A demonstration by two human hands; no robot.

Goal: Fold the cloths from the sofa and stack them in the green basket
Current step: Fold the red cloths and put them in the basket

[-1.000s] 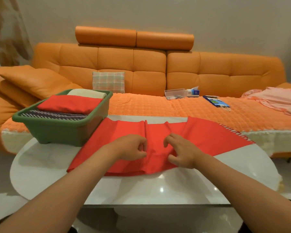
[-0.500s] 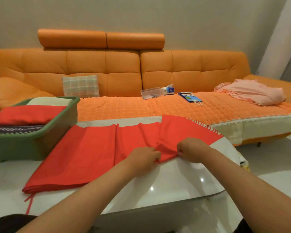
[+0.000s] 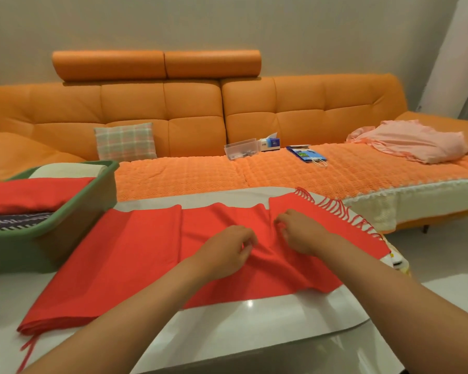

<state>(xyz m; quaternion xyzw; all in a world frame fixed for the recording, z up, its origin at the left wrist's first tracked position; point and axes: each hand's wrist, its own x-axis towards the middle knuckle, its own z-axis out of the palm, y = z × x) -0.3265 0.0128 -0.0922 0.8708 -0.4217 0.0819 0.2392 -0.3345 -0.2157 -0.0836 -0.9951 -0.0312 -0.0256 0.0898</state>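
Note:
A long red cloth [image 3: 135, 255] with a fringed right end lies spread across the white table [image 3: 254, 325]. My left hand [image 3: 227, 249] and my right hand [image 3: 300, 230] sit on its right half, each pinching the fabric, with a raised ridge of cloth between them. The green basket [image 3: 73, 214] stands at the table's left and holds a folded red cloth [image 3: 33, 193] over a dark striped one and a cream one. A pink cloth [image 3: 414, 141] lies crumpled on the orange sofa [image 3: 195, 117] at the right.
On the sofa seat are a plaid cushion [image 3: 125, 141], a clear plastic box [image 3: 241, 149], a tissue box [image 3: 270, 143] and a blue packet [image 3: 305, 155]. A small white item [image 3: 396, 261] peeks out at the table's right edge. Pale floor lies to the right.
The view swung right, then back slightly. Both hands slid rightwards along the red cloth, dropped to its near edge, and now pinch it further up; the fringed end has come into view.

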